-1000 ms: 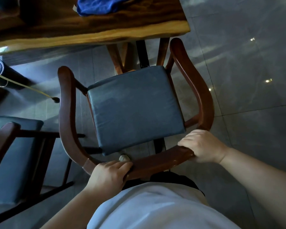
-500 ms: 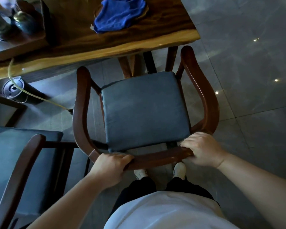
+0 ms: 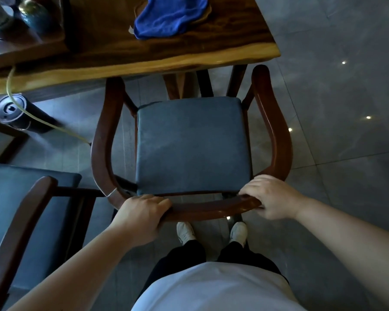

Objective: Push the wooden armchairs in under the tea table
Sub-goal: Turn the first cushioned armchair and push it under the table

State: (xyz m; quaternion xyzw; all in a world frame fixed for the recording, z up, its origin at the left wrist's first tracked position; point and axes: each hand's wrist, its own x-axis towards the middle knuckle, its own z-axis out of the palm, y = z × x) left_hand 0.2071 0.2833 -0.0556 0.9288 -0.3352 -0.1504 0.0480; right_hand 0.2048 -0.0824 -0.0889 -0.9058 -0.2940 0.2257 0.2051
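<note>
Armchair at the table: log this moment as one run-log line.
left hand gripping armchair | right hand gripping same | table | seat not under

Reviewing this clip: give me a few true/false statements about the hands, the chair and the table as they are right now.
1. Both hands grip the armchair's back rail. True: left hand and right hand hold the armchair.
2. A red cloth lies on the tea table. False: the cloth on the tea table is blue.
3. The seat cushion is fully under the table. False: the cushion is wholly in view.
4. A second armchair stands at the left. True: second armchair.
</note>
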